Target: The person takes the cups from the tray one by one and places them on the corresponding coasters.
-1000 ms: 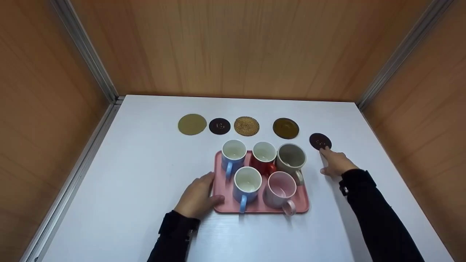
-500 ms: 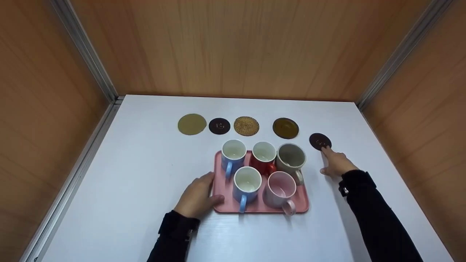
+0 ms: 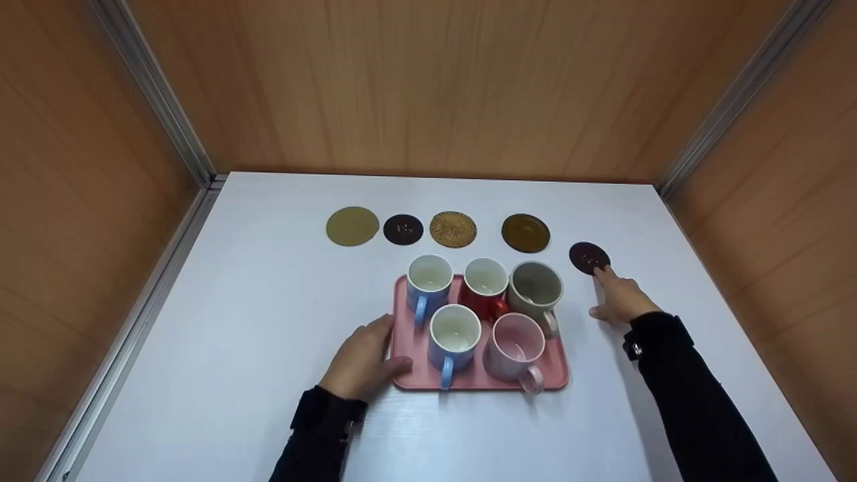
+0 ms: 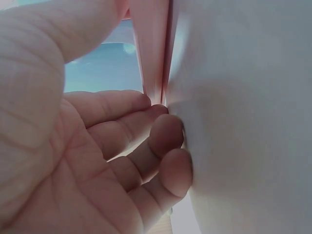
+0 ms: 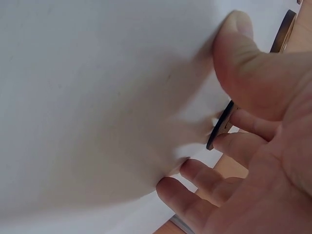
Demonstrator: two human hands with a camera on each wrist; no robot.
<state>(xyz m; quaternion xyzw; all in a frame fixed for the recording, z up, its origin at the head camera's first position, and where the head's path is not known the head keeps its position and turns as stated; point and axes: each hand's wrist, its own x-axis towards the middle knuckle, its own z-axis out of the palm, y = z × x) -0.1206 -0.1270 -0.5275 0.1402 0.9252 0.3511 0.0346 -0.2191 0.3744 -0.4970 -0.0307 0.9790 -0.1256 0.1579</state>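
A pink tray (image 3: 415, 375) carries several mugs. A blue mug (image 3: 430, 281) and a red mug (image 3: 479, 301) stand along its back with a grey mug (image 3: 535, 291); a second blue mug (image 3: 452, 348) and a pink mug (image 3: 512, 355) stand in front. My left hand (image 3: 361, 361) holds the tray's left edge, thumb over the rim and fingers against the side. With nearly straight fingers, my right hand (image 3: 622, 298) touches the near edge of a small dark brown coaster (image 3: 588, 257). In the right wrist view, two fingertips meet that coaster's (image 5: 222, 124) edge; the thumb stands apart from it.
Behind the tray lie an olive coaster (image 3: 352, 226), a dark coaster (image 3: 403, 229), a speckled cork-like coaster (image 3: 453, 229) and a brown coaster (image 3: 525, 233). Wooden panels (image 3: 428, 87) enclose the white table (image 3: 268, 301) at the back and both sides.
The right fingers shift very slightly at the coaster's edge. The left hand, tray and mugs keep their places.
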